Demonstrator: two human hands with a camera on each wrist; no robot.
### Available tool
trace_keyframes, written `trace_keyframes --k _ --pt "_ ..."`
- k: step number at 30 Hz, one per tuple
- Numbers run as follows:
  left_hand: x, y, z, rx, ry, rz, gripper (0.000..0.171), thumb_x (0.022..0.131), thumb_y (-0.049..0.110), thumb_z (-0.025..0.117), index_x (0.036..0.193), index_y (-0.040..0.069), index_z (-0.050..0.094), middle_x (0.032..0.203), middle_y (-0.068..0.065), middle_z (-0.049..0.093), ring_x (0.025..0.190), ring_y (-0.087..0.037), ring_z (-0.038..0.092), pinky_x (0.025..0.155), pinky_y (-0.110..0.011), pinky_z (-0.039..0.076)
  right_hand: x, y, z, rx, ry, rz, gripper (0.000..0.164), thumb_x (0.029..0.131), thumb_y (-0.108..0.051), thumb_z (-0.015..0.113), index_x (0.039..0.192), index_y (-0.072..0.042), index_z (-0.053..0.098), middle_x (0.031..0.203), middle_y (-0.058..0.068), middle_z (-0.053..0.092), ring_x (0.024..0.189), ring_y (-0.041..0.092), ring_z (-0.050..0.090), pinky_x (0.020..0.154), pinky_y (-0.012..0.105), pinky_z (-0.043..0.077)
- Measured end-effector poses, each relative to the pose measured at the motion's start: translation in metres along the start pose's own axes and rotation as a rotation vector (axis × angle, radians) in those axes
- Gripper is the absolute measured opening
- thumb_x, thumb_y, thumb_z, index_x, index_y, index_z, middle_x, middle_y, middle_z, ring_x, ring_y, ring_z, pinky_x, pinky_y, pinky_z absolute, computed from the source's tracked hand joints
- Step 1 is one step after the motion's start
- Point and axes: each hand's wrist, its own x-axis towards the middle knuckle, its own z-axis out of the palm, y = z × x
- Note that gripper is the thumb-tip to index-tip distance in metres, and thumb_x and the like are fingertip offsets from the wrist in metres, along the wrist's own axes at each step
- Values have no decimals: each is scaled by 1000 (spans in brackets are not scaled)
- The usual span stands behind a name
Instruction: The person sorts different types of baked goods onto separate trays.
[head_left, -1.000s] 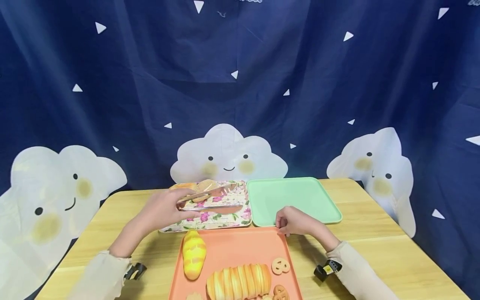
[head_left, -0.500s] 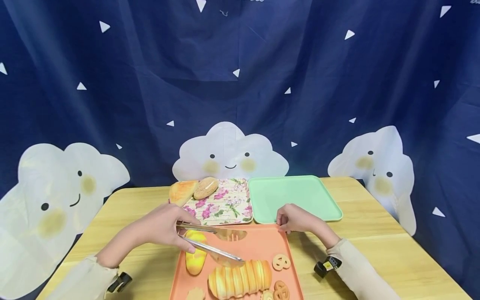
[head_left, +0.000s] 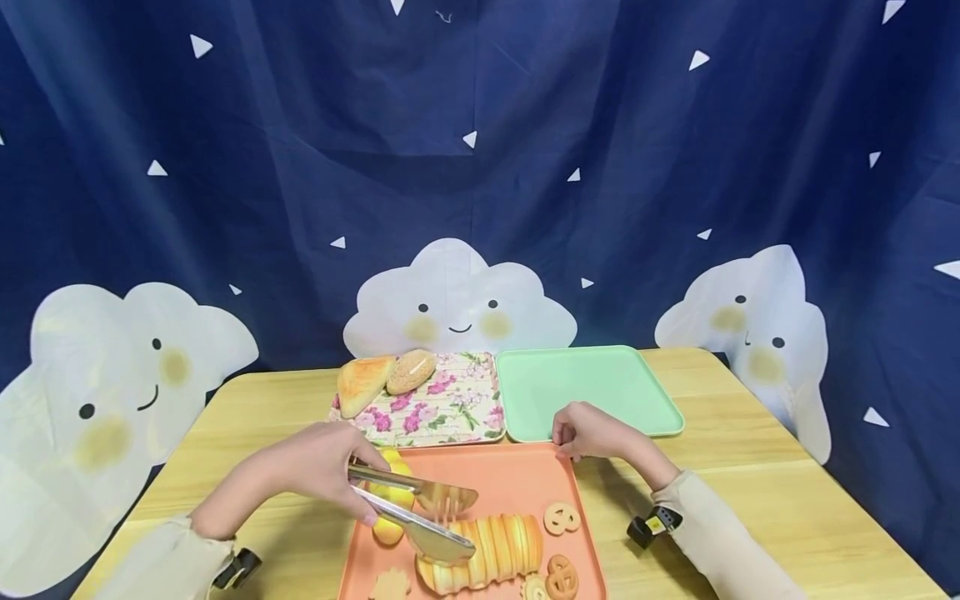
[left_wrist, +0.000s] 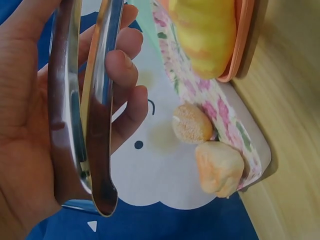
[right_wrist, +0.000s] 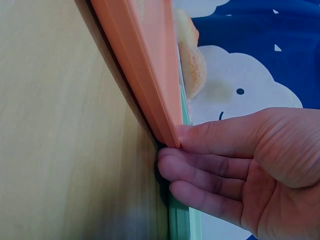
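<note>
My left hand [head_left: 322, 467] holds metal food tongs [left_wrist: 102, 110], their arms spread apart. In the head view the tong tips overlap the left part of a ridged golden bread loaf [head_left: 498, 550] on the orange tray [head_left: 480, 467]. Partly behind the tongs lies a yellow bread roll [head_left: 389, 531] at the tray's left side. My right hand [head_left: 592, 432] pinches the far right corner of the orange tray; in the right wrist view the thumb [right_wrist: 215, 136] rests on the rim with curled fingers below.
Behind the orange tray stand a floral tray [head_left: 457, 417], with a triangular bread [head_left: 363, 385] and a seeded oval bun [head_left: 412, 372], and a green tray [head_left: 577, 383]. Pretzel-shaped cookies [head_left: 561, 518] and other cookies lie on the orange tray. A cloud-print curtain [head_left: 480, 183] hangs behind the wooden table [head_left: 750, 467].
My left hand has brought the tongs from over the floral tray toward me, down to the ridged loaf. The right hand has stayed at the orange tray's corner.
</note>
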Motion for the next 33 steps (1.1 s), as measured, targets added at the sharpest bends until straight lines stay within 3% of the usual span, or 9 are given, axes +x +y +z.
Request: trace_keyframes --k 4,8,14,19,26,33 --pt "4 -1 3 -72 -46 13 29 72 48 88 94 31 81 68 24 60 55 6 36 49 -17 30 0 1 0 -3 -2 -4 11 86 4 76 82 -2 68 65 8 68 53 19 63 53 21 48" --pt "7 -4 7 -129 -85 38 19 76 48 84 86 33 79 64 23 57 54 7 37 48 -18 31 1 1 0 3 2 -4 11 85 4 76 82 -2 68 65 9 68 53 20 63 53 21 47" --pt "11 -8 13 -148 -86 91 20 81 46 81 78 27 77 59 25 49 51 8 31 47 -17 25 1 2 0 -2 6 -9 12 85 4 76 81 -2 67 65 8 68 53 20 63 53 21 48" --pt "11 -10 17 -180 -78 81 15 83 41 82 79 27 80 56 23 50 47 10 31 43 -16 25 1 2 2 3 6 -7 11 85 5 76 81 -1 68 65 9 68 52 20 63 53 22 48" --pt "9 -11 17 -178 -28 92 15 84 37 82 76 25 79 56 22 46 48 9 29 44 -17 22 1 1 2 5 0 -5 11 85 5 76 82 -1 68 65 9 68 53 21 63 53 21 47" --pt "6 -19 5 -145 74 74 15 86 37 81 76 28 76 58 25 45 51 8 28 47 -16 22 1 3 1 6 7 -4 11 85 4 76 82 -1 68 65 11 68 52 21 63 53 21 47"
